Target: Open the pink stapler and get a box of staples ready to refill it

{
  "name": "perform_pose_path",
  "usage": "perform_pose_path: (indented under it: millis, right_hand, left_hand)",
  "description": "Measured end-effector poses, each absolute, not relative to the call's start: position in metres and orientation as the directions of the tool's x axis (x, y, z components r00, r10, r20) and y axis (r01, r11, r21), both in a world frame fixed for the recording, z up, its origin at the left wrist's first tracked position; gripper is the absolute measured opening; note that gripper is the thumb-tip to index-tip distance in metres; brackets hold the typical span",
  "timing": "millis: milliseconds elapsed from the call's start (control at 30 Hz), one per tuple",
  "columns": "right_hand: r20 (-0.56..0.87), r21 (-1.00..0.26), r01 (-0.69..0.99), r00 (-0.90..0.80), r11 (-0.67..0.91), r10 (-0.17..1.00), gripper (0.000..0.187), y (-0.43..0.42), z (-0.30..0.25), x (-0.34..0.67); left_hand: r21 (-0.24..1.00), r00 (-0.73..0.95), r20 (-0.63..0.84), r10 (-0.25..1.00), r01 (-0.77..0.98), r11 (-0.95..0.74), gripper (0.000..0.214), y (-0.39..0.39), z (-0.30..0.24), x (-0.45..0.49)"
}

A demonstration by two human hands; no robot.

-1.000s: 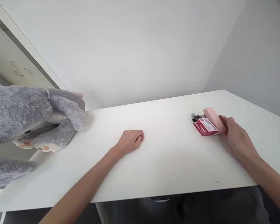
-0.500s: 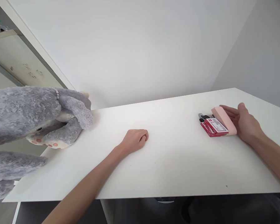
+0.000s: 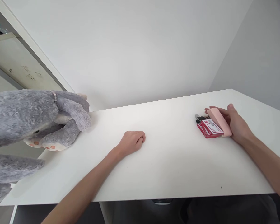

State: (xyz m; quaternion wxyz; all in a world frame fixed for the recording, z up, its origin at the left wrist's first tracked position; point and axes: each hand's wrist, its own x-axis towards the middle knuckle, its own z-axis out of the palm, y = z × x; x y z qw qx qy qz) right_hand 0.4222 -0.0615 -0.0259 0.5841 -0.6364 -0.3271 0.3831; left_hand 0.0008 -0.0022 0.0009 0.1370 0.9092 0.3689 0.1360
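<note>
My left hand (image 3: 132, 142) rests on the white desk (image 3: 168, 168) as a closed fist, with nothing visible in it. At the right, my right hand (image 3: 239, 126) lies on its edge against a pink case (image 3: 220, 121), thumb raised and fingers stretched behind the case's far end. Left of the case, and touching it, are small red-and-white boxes (image 3: 211, 128), partly overlapping. Behind the boxes sit a few small black and silver items (image 3: 200, 118), partly hidden; their kind I cannot make out.
A large grey plush toy (image 3: 37, 115) sits at the desk's left end, leaning over it. A white wall (image 3: 140, 56) rises behind the desk, and a grey wall (image 3: 259, 59) stands to the right. Below the front edge is a dark space (image 3: 135, 214).
My right hand has moved left, closer to the pink case, and its fingertips now show past the case's far end. My left fist stays in place. The whole view has shifted slightly.
</note>
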Motion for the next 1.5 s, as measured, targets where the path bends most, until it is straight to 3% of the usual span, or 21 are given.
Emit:
perform_pose_path:
  millis: [433,900,1500]
  right_hand:
    - [-0.182,-0.967,-0.243,0.432,-0.080,0.883,0.064,-0.066,-0.011,0.416]
    - [-0.213,-0.967,-0.220,0.421,-0.129,0.881,0.055,-0.068,-0.007,0.410]
    - [-0.193,-0.979,-0.147,0.419,-0.144,0.887,0.059,-0.061,-0.013,0.401]
  left_hand:
    - [0.335,0.696,0.162,0.699,0.628,-0.703,0.025,-0.002,0.002,0.000]
    - [0.341,0.697,0.165,0.698,0.623,-0.703,0.026,-0.001,-0.001,0.000]
    - [0.338,0.697,0.165,0.698,0.625,-0.704,0.027,-0.001,-0.001,0.002]
